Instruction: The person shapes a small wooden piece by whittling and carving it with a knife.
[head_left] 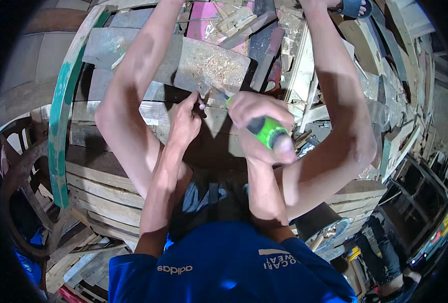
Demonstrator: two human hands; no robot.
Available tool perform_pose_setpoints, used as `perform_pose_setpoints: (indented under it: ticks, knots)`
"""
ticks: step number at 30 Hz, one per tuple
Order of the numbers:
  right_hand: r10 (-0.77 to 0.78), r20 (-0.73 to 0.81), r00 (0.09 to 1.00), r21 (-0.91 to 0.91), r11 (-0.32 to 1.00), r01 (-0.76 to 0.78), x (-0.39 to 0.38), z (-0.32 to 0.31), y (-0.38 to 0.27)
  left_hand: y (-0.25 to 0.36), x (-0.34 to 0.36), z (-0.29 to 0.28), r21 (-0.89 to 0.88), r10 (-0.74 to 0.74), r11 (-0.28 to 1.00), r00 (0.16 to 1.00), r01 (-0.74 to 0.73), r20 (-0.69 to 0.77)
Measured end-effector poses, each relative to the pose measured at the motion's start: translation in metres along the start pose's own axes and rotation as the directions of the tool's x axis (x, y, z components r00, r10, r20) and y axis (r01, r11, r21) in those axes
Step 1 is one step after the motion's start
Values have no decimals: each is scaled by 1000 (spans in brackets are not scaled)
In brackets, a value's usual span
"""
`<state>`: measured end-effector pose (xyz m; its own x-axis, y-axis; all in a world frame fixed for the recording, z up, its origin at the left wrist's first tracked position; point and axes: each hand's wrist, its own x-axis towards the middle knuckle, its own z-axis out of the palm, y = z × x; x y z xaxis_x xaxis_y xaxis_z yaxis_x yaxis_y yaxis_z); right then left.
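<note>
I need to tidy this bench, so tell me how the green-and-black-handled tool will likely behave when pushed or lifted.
The tool in the right hand may roll if pushed, since its handle looks rounded. It is probably handle-heavy, the grip being far thicker than the slim shaft.

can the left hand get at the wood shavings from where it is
Probably yes: the left hand is close to the wood shavings, with a mostly free way ahead of it; only the green-and-black-handled tool, gripped in the right hand, points in close by and may need skirting.
</note>
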<state>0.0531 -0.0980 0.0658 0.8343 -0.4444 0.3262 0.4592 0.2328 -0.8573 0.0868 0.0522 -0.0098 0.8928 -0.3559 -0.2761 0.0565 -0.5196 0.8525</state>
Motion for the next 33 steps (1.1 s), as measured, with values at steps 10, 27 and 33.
perform_pose_setpoints:
  ticks: [10,27,33]
  knots:
    - [17,-7,1000,64,998,-17,1,6,-12,-7,-2,-1,-14,-27,1000,998,27,51]
    - [6,68,998,-63,998,-2,-4,-2,31,-4,2,11,-89,5,996,1000,-6,-5]
    - [-3,37,999,-43,999,5,0,6,3,1,-2,7,-27,-6,1000,1000,7,13]
